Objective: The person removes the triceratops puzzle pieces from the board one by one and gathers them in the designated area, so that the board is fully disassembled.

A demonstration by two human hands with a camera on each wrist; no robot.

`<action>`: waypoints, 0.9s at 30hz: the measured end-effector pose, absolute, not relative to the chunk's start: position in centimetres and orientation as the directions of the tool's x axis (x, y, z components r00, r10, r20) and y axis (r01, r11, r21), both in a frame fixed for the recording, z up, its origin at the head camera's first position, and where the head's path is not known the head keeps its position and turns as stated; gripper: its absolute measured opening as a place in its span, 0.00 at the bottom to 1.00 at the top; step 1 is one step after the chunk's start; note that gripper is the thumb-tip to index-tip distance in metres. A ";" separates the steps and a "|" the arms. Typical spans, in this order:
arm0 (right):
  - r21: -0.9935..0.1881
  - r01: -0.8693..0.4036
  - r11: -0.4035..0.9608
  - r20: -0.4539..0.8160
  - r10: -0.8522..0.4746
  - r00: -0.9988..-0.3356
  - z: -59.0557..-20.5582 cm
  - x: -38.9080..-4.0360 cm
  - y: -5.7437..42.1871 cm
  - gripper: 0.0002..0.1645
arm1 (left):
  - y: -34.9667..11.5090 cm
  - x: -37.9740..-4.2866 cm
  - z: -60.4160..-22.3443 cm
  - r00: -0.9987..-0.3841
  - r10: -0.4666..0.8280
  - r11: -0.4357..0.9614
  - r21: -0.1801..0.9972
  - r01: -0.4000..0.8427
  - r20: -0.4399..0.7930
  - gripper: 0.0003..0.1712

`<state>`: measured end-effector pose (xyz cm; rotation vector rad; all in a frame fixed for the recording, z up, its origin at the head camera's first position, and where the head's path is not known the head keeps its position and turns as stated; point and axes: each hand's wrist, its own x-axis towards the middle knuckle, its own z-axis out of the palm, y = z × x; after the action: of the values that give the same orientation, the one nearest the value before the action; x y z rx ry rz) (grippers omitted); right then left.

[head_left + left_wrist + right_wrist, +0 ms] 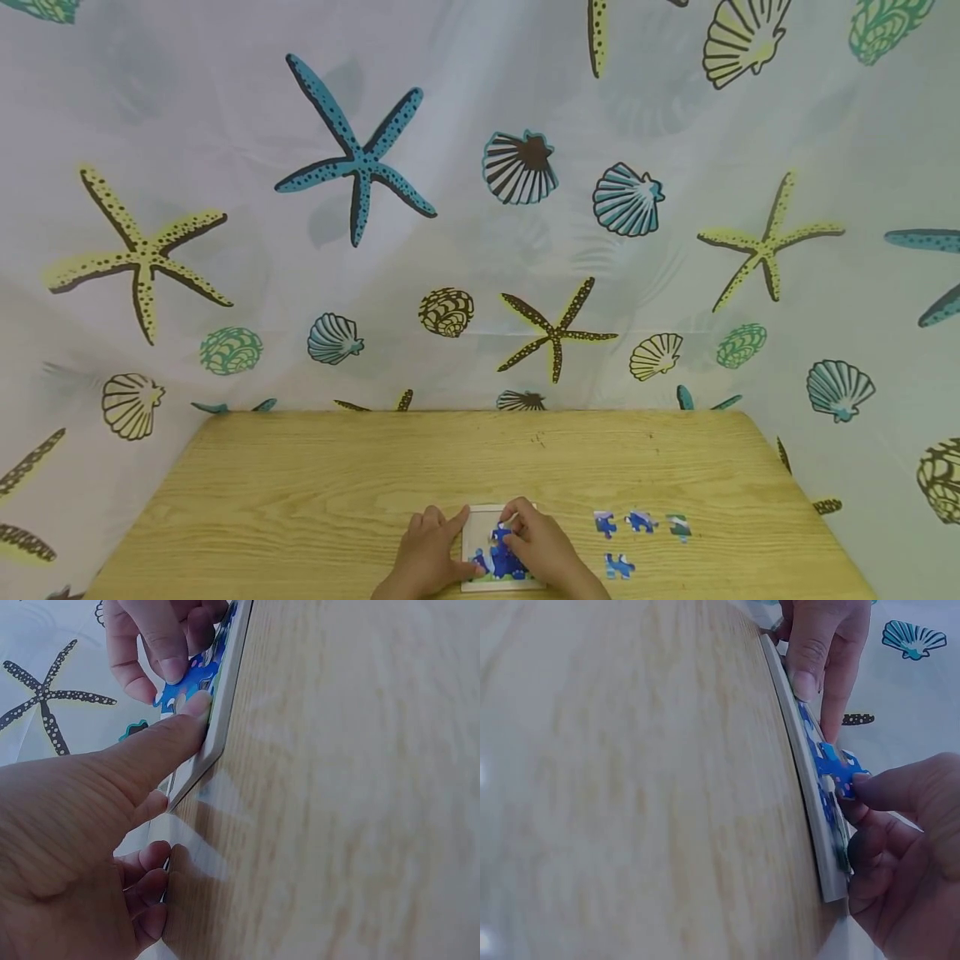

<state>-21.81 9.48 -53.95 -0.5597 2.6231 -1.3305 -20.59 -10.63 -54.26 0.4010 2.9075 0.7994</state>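
A small picture puzzle in a pale tray (498, 586) lies near the table's front, with blue pieces (507, 563) laid in its lower part. My left hand (429, 552) holds the tray's left side. Its thumb (169, 739) presses over the rim onto the pieces, while the index finger reaches the far left corner. A blue puzzle piece (844, 774) is pinched between the thumb and fingers of my right hand (542, 546). In the right wrist view that piece is tilted above the tray's surface; whether it touches the laid pieces I cannot tell.
Several loose puzzle pieces lie right of the tray: one at the upper left (604, 523), a blue one (642, 522), a greenish one (678, 526) and a lower blue one (619, 566). Behind the wooden table (337, 467) hangs a shell-and-starfish cloth (465, 250), which also covers both sides.
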 end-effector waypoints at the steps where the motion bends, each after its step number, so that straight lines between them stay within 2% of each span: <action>1: -0.811 -0.257 0.526 0.042 -0.386 -0.922 -54.0 -21.8 9.5 0.10 | -10.6 -20.6 -54.3 -0.960 0.279 0.828 0.513 0.226 -0.026 0.50; 7: -0.876 -0.204 0.436 0.036 -0.362 -0.931 -53.3 -21.8 10.2 0.08 | -10.6 -20.8 -54.5 -0.960 0.278 0.837 0.498 0.228 -0.027 0.50; 12: -0.910 -0.150 0.387 0.019 -0.320 -0.947 -52.6 -21.6 12.9 0.09 | -10.5 -20.9 -54.6 -0.963 0.266 0.847 0.488 0.209 -0.049 0.51; 19: -0.905 -0.049 0.422 -0.022 -0.163 -0.986 -52.5 -20.8 19.6 0.13 | -10.4 -20.8 -54.5 -0.966 0.255 0.842 0.501 0.200 -0.044 0.51; 24: -0.876 0.048 0.481 -0.068 -0.024 -0.997 -53.0 -20.1 23.7 0.11 | -10.4 -20.7 -54.3 -0.965 0.261 0.843 0.495 0.209 -0.037 0.51; 27: -0.841 0.076 0.535 -0.087 0.005 -0.996 -53.3 -19.7 25.6 0.10 | -10.4 -20.7 -54.3 -0.964 0.264 0.842 0.497 0.209 -0.041 0.51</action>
<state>-19.69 25.58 -53.29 0.0710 2.6869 -1.4775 -20.71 -10.39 -54.28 0.3752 2.9108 0.7675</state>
